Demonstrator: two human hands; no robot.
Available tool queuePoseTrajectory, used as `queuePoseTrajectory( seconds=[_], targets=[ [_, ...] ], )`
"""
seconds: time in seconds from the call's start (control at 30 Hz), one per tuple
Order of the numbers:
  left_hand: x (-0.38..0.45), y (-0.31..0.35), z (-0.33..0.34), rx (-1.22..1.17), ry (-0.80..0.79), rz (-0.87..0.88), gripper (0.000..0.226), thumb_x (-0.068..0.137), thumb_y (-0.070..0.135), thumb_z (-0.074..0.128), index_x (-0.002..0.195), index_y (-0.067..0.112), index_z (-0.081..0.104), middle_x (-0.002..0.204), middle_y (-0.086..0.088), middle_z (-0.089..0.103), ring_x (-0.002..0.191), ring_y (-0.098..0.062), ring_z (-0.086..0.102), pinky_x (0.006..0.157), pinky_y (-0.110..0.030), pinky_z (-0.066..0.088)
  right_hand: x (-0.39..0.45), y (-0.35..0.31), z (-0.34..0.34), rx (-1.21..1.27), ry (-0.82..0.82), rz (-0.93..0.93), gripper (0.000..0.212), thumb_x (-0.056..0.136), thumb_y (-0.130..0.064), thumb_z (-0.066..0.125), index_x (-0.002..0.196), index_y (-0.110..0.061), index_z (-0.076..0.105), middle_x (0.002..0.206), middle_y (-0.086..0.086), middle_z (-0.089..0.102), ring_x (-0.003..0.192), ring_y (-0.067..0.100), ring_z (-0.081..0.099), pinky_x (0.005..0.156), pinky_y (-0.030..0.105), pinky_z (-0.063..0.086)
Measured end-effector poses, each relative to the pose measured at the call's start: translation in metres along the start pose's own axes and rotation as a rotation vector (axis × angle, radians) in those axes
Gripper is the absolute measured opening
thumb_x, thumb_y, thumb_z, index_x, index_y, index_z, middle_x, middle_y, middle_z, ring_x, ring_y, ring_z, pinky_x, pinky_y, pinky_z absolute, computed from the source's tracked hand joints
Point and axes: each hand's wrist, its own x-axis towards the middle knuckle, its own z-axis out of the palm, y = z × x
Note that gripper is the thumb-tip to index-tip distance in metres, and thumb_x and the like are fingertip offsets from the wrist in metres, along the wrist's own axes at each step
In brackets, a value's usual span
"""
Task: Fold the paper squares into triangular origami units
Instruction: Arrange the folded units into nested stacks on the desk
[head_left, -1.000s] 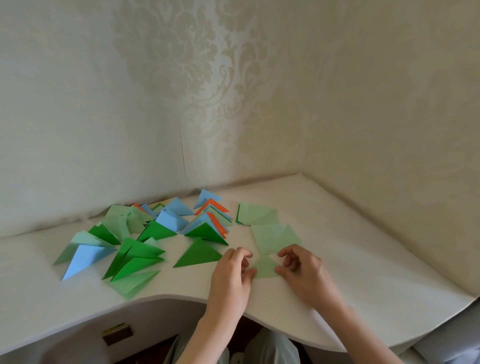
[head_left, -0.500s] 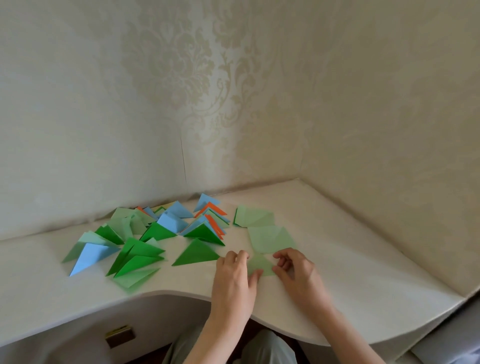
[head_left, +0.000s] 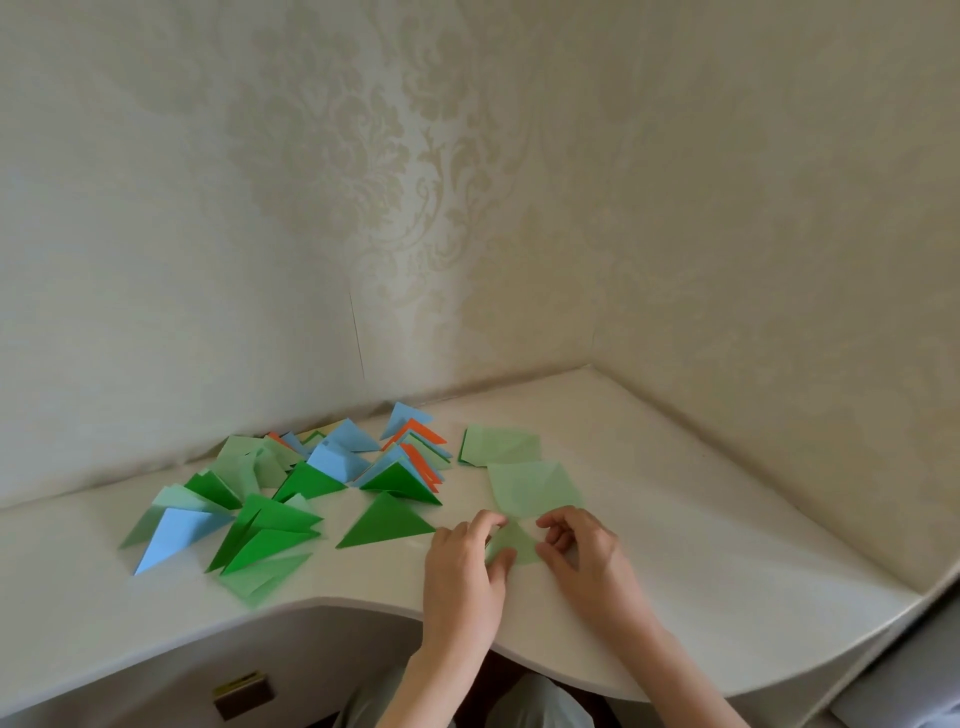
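Small pale green triangle (head_left: 511, 543), part-folded, flat on the white desk (head_left: 701, 519) near its front edge, apex pointing away toward the wall. Just beyond it, a pale green square (head_left: 535, 486) with faint diagonal creases; farther back, another pale green sheet (head_left: 501, 444) lying over a darker one. Off to the left, a scatter of finished triangles (head_left: 291, 488) in dark green, pale green, blue and orange, one dark green triangle (head_left: 387, 525) lying nearest the hands.

Compared with half a second ago: more of the small triangle's face now uncovered between the hands, fingertips drawn slightly apart; pile and loose sheets unmoved.

Left hand (head_left: 462, 577) palm down, fingers curled over the triangle's left corner, thumb pressing its lower edge, pinching the paper. Right hand (head_left: 584, 558) opposite, fingers (head_left: 553, 527) bent inward and thumb set at the right corner, likewise gripping the paper. Both wrists resting at the desk's curved front edge, forearms reaching up from below.
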Motion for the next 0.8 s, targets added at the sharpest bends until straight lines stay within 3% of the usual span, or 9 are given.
queuePoseTrajectory(
  seconds=[0.2, 0.3, 0.4, 0.5, 0.63, 0.8],
  targets=[
    [0.005, -0.020, -0.023, -0.097, 0.040, 0.003, 0.024, 0.087, 0.022, 0.066, 0.107, 0.035, 0.062, 0.096, 0.021, 0.062, 0.090, -0.004, 0.055, 0.071, -0.013, 0.042, 0.004, -0.007, -0.006, -0.043, 0.057, -0.037, 0.020, 0.074, -0.016, 0.077, 0.089, -0.023, 0.065, 0.083, -0.012, 0.061, 0.078, 0.007, 0.057, 0.068, 0.007, 0.041],
    [0.011, -0.042, -0.049, -0.091, 0.094, -0.005, 0.023, 0.087, 0.021, 0.066, 0.108, 0.032, 0.064, 0.099, 0.021, 0.064, 0.088, -0.005, 0.057, 0.069, -0.008, 0.040, 0.013, -0.013, -0.004, -0.197, 0.081, -0.117, 0.034, 0.071, -0.025, 0.078, 0.102, -0.023, 0.065, 0.103, -0.011, 0.063, 0.097, 0.010, 0.058, 0.086, 0.026, 0.044],
    [0.016, -0.065, -0.066, -0.061, 0.120, -0.035, 0.024, 0.087, 0.022, 0.066, 0.109, 0.033, 0.064, 0.099, 0.017, 0.066, 0.087, -0.012, 0.058, 0.071, -0.023, 0.050, 0.024, -0.019, 0.002, -0.265, -0.029, -0.045, 0.055, 0.071, -0.040, 0.076, 0.120, -0.025, 0.057, 0.121, -0.009, 0.059, 0.111, 0.015, 0.055, 0.094, 0.030, 0.038],
    [0.017, -0.080, -0.075, -0.053, 0.123, -0.049, 0.026, 0.086, 0.023, 0.067, 0.111, 0.032, 0.064, 0.101, 0.017, 0.065, 0.093, -0.012, 0.057, 0.074, -0.035, 0.055, 0.032, -0.018, 0.011, -0.306, -0.097, 0.039, 0.064, 0.071, -0.053, 0.071, 0.127, -0.030, 0.050, 0.125, -0.009, 0.056, 0.114, 0.015, 0.052, 0.096, 0.028, 0.038],
    [0.017, -0.089, -0.080, 0.051, 0.147, -0.041, 0.029, 0.081, 0.022, 0.073, 0.108, 0.026, 0.065, 0.094, 0.012, 0.066, 0.087, -0.014, 0.056, 0.074, -0.032, 0.048, 0.034, -0.014, 0.019, -0.330, -0.051, 0.105, 0.050, 0.072, -0.057, 0.065, 0.115, -0.034, 0.053, 0.115, -0.009, 0.059, 0.108, 0.015, 0.053, 0.094, 0.031, 0.040],
    [0.022, -0.093, -0.079, 0.088, 0.158, -0.026, 0.038, 0.065, 0.017, 0.085, 0.097, 0.021, 0.065, 0.088, 0.011, 0.060, 0.081, -0.014, 0.051, 0.071, -0.031, 0.044, 0.034, -0.012, 0.028, -0.315, 0.071, -0.008, 0.021, 0.072, -0.038, 0.074, 0.086, -0.027, 0.062, 0.091, -0.012, 0.066, 0.092, 0.019, 0.060, 0.081, 0.033, 0.046]
  ],
)
